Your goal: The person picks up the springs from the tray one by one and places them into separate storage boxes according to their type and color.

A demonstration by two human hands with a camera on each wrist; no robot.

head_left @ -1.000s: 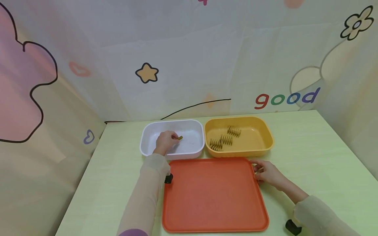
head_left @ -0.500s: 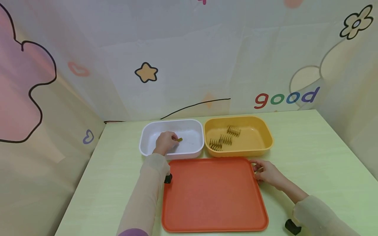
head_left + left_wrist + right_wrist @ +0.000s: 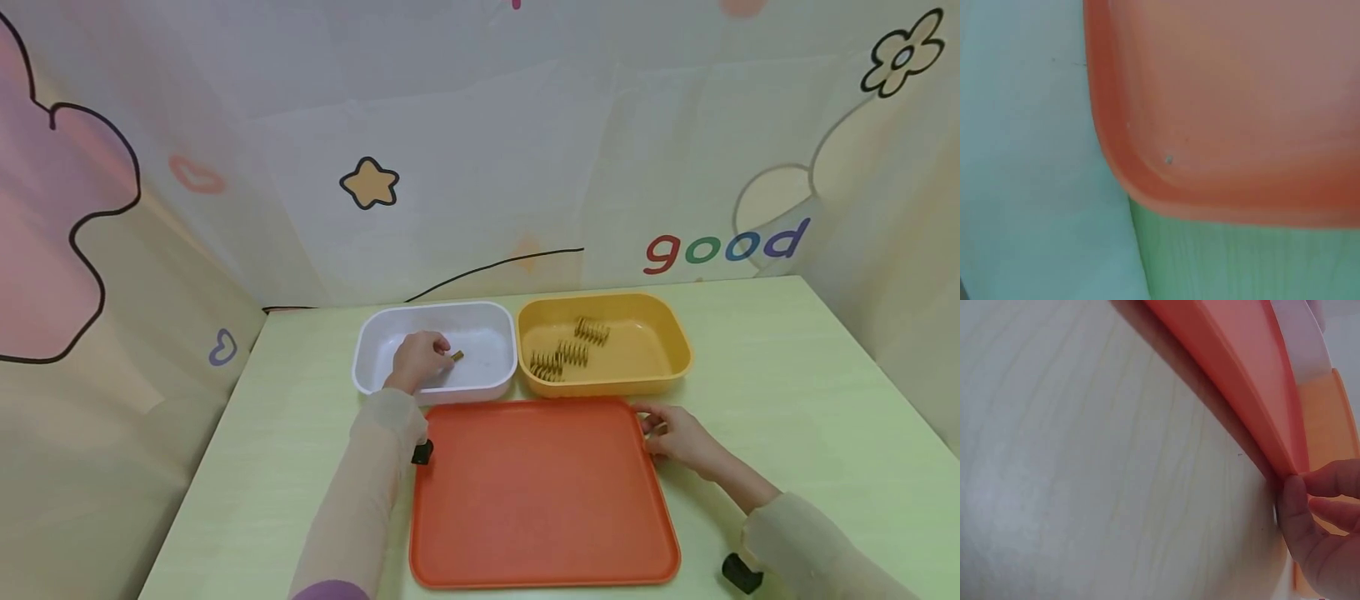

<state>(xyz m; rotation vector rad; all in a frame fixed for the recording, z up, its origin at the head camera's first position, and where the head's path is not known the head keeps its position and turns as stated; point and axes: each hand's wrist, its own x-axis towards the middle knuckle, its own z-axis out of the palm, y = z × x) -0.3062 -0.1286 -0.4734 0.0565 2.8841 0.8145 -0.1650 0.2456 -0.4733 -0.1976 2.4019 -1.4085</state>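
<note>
My left hand (image 3: 420, 360) reaches into the white bin (image 3: 360, 362), its fingertips at a short brass-coloured piece (image 3: 457, 356). Thumb and fingers seem to pinch one end of it; the grip is small and partly hidden. The left hand is outside the left wrist view. At the far right corner of the orange tray (image 3: 543, 500), my right hand (image 3: 678, 437) pinches the rim. In the right wrist view, the thumb and index fingertips of the right hand (image 3: 1329, 531) meet at that corner.
A yellow bin (image 3: 645, 354) stands right of the white one, with several brass-coloured coil springs (image 3: 573, 353) mostly in its left half. Both bins stand just behind the orange tray on the pale green table (image 3: 787, 400). A printed curtain (image 3: 465, 150) hangs behind.
The brass-coloured piece has come down slightly in the white bin and tilted, with less of it covered by my left fingers. My right hand stays at the tray's corner.
</note>
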